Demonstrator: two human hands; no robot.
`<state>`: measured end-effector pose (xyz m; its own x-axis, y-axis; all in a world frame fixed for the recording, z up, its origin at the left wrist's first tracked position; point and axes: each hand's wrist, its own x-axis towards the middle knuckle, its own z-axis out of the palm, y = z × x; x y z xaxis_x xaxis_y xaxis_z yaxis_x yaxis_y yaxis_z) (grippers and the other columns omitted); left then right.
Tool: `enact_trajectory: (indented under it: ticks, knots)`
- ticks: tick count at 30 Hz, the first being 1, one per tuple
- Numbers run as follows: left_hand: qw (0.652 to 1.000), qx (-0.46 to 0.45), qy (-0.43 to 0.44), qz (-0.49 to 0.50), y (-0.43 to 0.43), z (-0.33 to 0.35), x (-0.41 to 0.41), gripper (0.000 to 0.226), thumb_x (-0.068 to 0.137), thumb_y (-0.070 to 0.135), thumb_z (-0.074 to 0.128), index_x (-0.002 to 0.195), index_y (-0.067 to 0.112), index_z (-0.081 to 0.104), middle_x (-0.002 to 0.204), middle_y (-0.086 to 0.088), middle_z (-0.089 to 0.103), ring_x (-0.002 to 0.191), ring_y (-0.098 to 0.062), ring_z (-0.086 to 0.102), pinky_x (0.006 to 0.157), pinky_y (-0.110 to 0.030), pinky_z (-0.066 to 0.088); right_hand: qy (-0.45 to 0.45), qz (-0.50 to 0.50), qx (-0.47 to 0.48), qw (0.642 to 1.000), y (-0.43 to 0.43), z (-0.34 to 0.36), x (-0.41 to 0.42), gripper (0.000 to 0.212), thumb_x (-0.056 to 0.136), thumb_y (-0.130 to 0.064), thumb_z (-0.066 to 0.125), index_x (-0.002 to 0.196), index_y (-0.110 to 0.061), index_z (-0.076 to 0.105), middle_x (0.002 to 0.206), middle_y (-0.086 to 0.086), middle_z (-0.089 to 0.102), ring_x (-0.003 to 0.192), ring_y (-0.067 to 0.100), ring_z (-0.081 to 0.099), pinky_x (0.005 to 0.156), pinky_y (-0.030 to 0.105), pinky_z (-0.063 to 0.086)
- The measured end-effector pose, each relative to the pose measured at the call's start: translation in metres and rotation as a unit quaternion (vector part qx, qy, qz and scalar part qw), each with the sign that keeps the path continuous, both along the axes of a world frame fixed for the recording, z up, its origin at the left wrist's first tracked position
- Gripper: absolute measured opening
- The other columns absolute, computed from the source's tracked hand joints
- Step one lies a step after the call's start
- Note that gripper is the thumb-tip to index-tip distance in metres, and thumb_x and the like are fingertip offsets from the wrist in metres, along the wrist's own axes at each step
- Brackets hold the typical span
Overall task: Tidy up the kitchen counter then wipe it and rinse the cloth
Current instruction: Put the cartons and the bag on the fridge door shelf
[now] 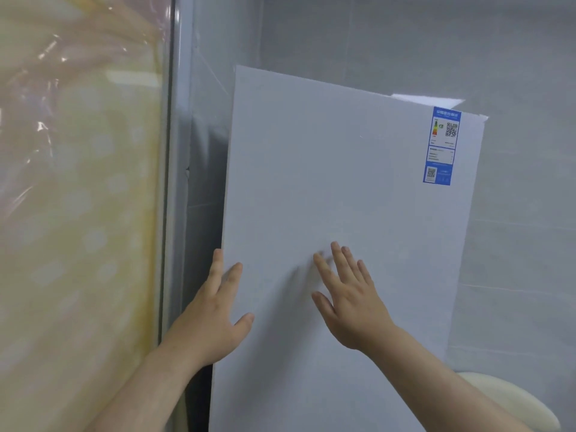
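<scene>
This looks like a domestic kitchen corner, seen close up. A tall white appliance, smooth-fronted like a refrigerator or a similar household unit, stands against the wall, and a blue energy-rating label with a coloured efficiency scale and QR codes is stuck near its upper right corner. The wall behind it is covered in large pale grey tiles with thin grout lines. To the left runs a grey metal door frame holding a glossy pane, through which a yellow and pink patterned surface shows, blurred. A cream rounded object, unclear what, sits at the lower right.
</scene>
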<state>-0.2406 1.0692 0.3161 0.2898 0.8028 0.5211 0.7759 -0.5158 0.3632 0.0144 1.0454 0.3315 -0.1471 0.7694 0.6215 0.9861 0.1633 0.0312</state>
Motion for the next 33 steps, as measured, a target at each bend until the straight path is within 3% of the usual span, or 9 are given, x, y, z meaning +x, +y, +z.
enact_trajectory:
  ticks: [5,9,13,17,20,22,25,30,33]
  knots:
    - [0.993,0.062,0.084,0.049,0.027,0.01,0.008,0.085,0.095,0.053,0.04,0.151,0.028,-0.018,0.147,0.007,-0.046,0.143,-0.012,-0.029,0.117,-0.03,0.002,-0.03,-0.026,0.004,0.999,0.016,0.009,0.012,0.071,0.09,-0.054,0.01,0.156,-0.032,-0.004,0.159,0.0,-0.026,0.144,0.017,-0.028,0.122,0.043,-0.006]
    - [0.983,0.099,0.147,0.056,0.049,0.021,0.019,0.081,0.097,0.053,0.033,0.151,0.025,-0.02,0.152,0.002,-0.04,0.141,-0.016,-0.034,0.113,-0.03,-0.013,-0.044,-0.05,0.011,0.998,0.032,0.007,0.021,0.069,0.093,-0.049,0.023,0.156,-0.027,0.006,0.162,0.009,-0.012,0.151,0.032,-0.007,0.12,0.052,0.004]
    - [0.975,0.102,0.183,0.077,0.066,0.024,0.027,0.08,0.097,0.052,0.032,0.151,0.022,-0.019,0.154,-0.005,-0.036,0.142,-0.022,-0.032,0.117,-0.037,-0.013,-0.053,-0.07,-0.017,0.996,0.042,0.008,0.032,0.069,0.098,-0.046,0.03,0.156,-0.028,-0.003,0.159,0.006,-0.025,0.15,0.033,-0.017,0.119,0.049,-0.006]
    - [0.974,0.107,0.186,0.079,0.078,0.023,0.028,0.081,0.096,0.053,0.032,0.15,0.022,-0.02,0.154,-0.005,-0.036,0.142,-0.022,-0.031,0.119,-0.038,-0.009,-0.052,-0.084,-0.016,0.995,0.05,0.003,0.037,0.068,0.091,-0.048,0.025,0.154,-0.028,0.009,0.165,0.01,-0.003,0.151,0.036,0.001,0.119,0.051,0.005]
    - [0.974,0.118,0.178,0.068,0.085,0.018,0.028,0.083,0.095,0.05,0.036,0.148,0.024,-0.022,0.152,-0.004,-0.038,0.141,-0.021,-0.033,0.119,-0.04,-0.007,-0.051,-0.099,0.0,0.994,0.056,-0.002,0.038,0.07,0.086,-0.047,0.035,0.152,-0.025,0.022,0.162,0.013,0.019,0.147,0.037,0.023,0.118,0.049,0.013]
    - [0.974,0.132,0.171,0.066,0.088,0.015,0.025,0.083,0.095,0.049,0.038,0.148,0.026,-0.021,0.151,-0.002,-0.038,0.141,-0.018,-0.033,0.119,-0.04,-0.008,-0.055,-0.098,0.011,0.994,0.058,-0.005,0.038,0.071,0.085,-0.048,0.04,0.151,-0.025,0.027,0.161,0.012,0.023,0.146,0.035,0.026,0.113,0.049,0.012]
    - [0.974,0.136,0.17,0.066,0.093,0.014,0.023,0.082,0.095,0.047,0.038,0.146,0.03,-0.025,0.149,0.003,-0.042,0.139,-0.015,-0.035,0.118,-0.037,-0.011,-0.058,-0.094,0.026,0.994,0.063,-0.007,0.043,0.073,0.085,-0.05,0.042,0.153,-0.028,0.025,0.162,0.009,0.019,0.148,0.03,0.02,0.114,0.047,0.01]
    - [0.98,0.125,0.144,0.057,0.099,0.013,0.022,0.084,0.094,0.044,0.042,0.149,0.032,-0.021,0.148,0.007,-0.043,0.139,-0.012,-0.034,0.119,-0.037,-0.01,-0.033,-0.065,0.026,0.997,0.066,-0.009,0.046,0.075,0.09,-0.053,0.034,0.156,-0.036,0.003,0.161,-0.004,-0.019,0.148,0.019,-0.018,0.118,0.041,-0.012]
    - [0.984,0.121,0.119,0.059,0.095,0.013,0.027,0.085,0.093,0.043,0.045,0.152,0.03,-0.016,0.151,0.006,-0.039,0.142,-0.014,-0.031,0.12,-0.038,-0.008,-0.029,-0.072,0.006,0.997,0.058,-0.002,0.039,0.078,0.093,-0.047,0.043,0.156,-0.034,-0.001,0.16,-0.003,-0.025,0.149,0.022,-0.02,0.12,0.043,-0.011]
